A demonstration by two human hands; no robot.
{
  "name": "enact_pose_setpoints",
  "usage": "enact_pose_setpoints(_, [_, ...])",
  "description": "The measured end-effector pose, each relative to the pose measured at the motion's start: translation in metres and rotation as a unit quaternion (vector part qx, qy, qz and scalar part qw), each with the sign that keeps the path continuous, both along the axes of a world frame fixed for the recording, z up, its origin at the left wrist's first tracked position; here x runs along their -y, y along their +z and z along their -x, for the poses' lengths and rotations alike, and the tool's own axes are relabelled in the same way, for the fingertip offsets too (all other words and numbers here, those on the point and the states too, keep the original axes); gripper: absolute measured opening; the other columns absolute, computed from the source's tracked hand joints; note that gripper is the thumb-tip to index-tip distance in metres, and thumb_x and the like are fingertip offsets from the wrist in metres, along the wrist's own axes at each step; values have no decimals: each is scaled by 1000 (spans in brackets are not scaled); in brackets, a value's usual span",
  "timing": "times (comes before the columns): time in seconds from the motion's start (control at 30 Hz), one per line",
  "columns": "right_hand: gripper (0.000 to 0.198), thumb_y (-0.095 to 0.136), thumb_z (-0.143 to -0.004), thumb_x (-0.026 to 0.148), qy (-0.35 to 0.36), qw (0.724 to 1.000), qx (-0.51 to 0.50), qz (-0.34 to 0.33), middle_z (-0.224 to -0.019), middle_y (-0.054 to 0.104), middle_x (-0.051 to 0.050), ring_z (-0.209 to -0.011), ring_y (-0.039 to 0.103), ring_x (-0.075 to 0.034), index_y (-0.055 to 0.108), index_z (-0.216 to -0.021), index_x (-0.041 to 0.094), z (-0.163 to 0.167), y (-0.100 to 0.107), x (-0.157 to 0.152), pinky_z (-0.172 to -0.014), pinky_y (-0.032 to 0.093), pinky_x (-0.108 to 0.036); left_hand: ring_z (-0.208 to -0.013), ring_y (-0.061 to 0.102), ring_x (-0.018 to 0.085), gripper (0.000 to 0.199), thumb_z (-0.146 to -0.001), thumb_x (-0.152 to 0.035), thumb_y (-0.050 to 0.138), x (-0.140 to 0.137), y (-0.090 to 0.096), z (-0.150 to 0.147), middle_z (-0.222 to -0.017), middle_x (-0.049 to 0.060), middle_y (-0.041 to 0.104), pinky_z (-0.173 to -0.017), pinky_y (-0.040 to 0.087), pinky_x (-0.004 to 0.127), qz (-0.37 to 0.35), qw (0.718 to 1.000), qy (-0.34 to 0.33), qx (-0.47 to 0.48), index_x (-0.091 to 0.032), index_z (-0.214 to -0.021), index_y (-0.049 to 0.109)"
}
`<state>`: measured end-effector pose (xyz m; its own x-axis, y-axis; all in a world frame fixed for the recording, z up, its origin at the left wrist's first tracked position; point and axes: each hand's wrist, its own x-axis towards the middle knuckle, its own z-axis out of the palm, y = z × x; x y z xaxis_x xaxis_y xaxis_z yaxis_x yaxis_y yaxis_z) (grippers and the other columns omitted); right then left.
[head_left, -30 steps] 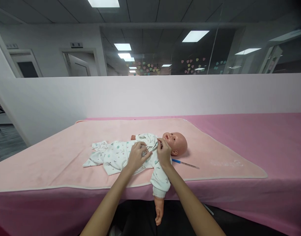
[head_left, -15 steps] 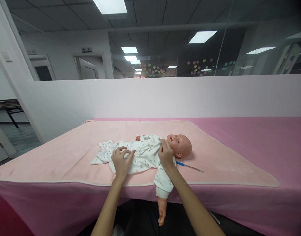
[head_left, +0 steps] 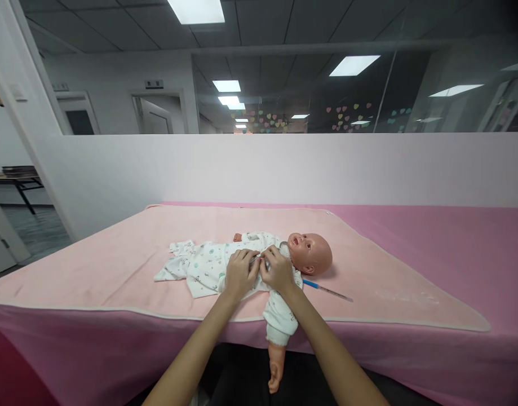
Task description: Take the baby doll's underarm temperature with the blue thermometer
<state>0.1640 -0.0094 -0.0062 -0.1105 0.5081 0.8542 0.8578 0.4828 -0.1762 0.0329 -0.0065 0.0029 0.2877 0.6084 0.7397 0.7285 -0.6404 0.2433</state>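
A baby doll (head_left: 311,254) lies on its back, head to the right, dressed in a white printed baby outfit (head_left: 208,265). Over the doll's chest, my left hand (head_left: 242,273) pinches the front of the outfit between thumb and fingers. Close beside it, my right hand (head_left: 279,267) pinches the cloth too, the fingertips of both hands nearly meeting. Any fastener between them is too small to make out. One sleeved doll arm (head_left: 276,361) hangs over the table's front edge. Beside the doll's shoulder lies a thermometer-like stick (head_left: 327,290) with a blue end.
Under the doll is a peach pad (head_left: 115,270) with a pale border, spread on a pink-covered table (head_left: 453,237). A white half wall (head_left: 284,169) with glass above stands behind. At the far left is another table (head_left: 17,179) with stacked items.
My left hand has moved right, from the doll's belly to its chest. My right hand has shifted slightly left and down from the collar, bringing both hands together.
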Motion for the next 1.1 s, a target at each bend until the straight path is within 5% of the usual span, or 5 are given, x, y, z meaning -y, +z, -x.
enact_pose_setpoints(0.33, [18,36,-85,17,25,999,-46,-12,-78,58,-4,-66,52,-14,54,-82,18,-2,2,-3,-56,35,-23,-91,51,19,22,-85,-27,42,10,3,-7,-95,5,61,-80,37,34,-21,999,25,-9,-21,-99,59])
enact_pose_setpoints(1.1, [18,43,-80,14,46,994,-99,-10,-77,63,-4,-73,57,-15,60,-78,19,-4,-3,-8,-64,42,-24,-85,48,20,18,-85,-28,42,3,0,-8,-91,5,59,-74,34,35,-17,998,56,-36,-22,-89,58])
